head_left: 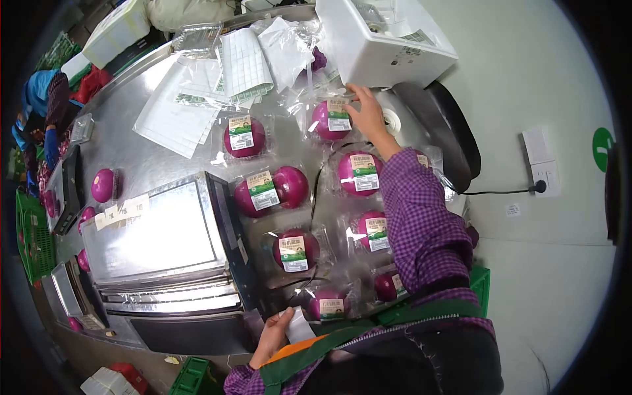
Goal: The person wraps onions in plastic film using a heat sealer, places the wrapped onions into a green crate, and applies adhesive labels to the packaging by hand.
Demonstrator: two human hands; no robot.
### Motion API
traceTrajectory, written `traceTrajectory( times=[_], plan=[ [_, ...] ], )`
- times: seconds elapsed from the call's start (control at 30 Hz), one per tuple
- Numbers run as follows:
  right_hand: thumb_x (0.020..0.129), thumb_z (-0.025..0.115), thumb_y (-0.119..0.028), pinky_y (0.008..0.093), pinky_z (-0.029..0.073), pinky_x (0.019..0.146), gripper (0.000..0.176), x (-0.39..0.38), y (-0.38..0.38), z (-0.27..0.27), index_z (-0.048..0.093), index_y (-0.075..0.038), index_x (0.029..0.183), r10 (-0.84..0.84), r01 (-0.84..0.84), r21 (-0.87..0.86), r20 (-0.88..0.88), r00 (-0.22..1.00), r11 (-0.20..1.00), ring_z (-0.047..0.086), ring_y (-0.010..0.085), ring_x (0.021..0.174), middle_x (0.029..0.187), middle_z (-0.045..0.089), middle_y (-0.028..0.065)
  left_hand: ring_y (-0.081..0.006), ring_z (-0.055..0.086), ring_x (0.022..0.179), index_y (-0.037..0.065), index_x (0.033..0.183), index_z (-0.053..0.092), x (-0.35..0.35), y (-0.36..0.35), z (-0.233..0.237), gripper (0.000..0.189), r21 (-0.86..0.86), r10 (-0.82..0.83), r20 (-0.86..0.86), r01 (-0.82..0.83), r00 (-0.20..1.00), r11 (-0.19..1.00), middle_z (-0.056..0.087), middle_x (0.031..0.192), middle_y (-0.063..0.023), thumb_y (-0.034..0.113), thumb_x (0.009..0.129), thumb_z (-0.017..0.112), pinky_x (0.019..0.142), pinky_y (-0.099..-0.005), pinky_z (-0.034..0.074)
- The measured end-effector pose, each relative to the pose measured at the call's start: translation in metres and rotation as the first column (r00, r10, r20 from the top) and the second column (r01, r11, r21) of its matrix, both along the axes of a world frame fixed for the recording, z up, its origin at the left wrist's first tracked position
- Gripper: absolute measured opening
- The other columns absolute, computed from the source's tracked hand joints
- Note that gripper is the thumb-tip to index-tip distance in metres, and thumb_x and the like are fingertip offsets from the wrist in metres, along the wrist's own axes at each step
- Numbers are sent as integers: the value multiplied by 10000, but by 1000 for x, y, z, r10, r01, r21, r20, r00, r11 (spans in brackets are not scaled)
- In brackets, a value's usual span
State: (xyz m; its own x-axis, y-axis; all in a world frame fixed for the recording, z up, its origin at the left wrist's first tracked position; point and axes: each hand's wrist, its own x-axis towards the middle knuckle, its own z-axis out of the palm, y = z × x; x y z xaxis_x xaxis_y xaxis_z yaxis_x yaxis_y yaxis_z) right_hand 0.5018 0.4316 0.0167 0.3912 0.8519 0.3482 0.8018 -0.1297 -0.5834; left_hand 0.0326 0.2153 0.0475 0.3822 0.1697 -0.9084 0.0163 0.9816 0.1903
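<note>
My right hand (pixel 370 118) reaches to the far side of the steel table, its fingers apart. Thumb and fingertips touch the right edge of the label on a plastic-wrapped purple cabbage (pixel 320 122). Close to my body, my left hand (pixel 271 337) is closed on a white paper strip (pixel 299 326). Between the hands lie several more wrapped cabbages with green-and-beige labels, among them one in the middle (pixel 356 185), a pair of round shapes under one label (pixel 291 186) and one nearer me (pixel 304 245). My right sleeve partly covers another wrapped cabbage.
A steel wrapping machine (pixel 158 230) stands at the left. Behind are label sheets (pixel 243 66) and a white foam box (pixel 388 59). A black curved object (pixel 440 128) and a power cable (pixel 494 192) lie at the right. At far left, another person (pixel 49 99) bends over.
</note>
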Motion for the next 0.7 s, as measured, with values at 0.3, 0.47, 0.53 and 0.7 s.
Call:
traceTrajectory(
  times=[0.3, 0.47, 0.53, 0.7],
  plan=[
    [849, 557, -90, 376, 408, 951, 248, -19, 20, -22, 599, -23, 1084, 222, -268, 76, 371, 902, 960, 556, 279, 1048, 1083, 609, 123, -126, 616, 693, 23, 964, 684, 3, 2, -6, 262, -3, 28, -36, -28, 999, 1000, 677, 835, -34, 256, 921, 572, 670, -266, 496],
    [816, 612, -200, 408, 378, 980, 356, -26, 22, -38, 562, -19, 1118, 172, -196, 50, 306, 936, 979, 517, 310, 1103, 1118, 583, 140, -127, 619, 703, 21, 968, 678, 6, 5, -4, 266, -25, 29, -32, -30, 999, 999, 675, 839, -37, 260, 923, 570, 670, -265, 495],
    [805, 626, -263, 413, 373, 977, 426, -28, 21, -35, 546, -24, 1147, 203, -217, 5, 332, 921, 976, 506, 322, 1111, 1151, 563, 151, -126, 619, 704, 20, 972, 675, 10, 8, -2, 267, -37, 24, -40, -25, 999, 999, 674, 838, -35, 260, 925, 567, 669, -264, 495],
    [799, 633, -379, 421, 357, 982, 579, -22, 23, -38, 486, -36, 1241, 297, -276, -112, 378, 877, 955, 449, 346, 1183, 1265, 494, 182, -118, 614, 708, 24, 970, 669, 7, -6, -2, 230, 21, 22, 51, -23, 998, 1000, 668, 836, -20, 231, 916, 586, 664, -266, 493]
  ],
)
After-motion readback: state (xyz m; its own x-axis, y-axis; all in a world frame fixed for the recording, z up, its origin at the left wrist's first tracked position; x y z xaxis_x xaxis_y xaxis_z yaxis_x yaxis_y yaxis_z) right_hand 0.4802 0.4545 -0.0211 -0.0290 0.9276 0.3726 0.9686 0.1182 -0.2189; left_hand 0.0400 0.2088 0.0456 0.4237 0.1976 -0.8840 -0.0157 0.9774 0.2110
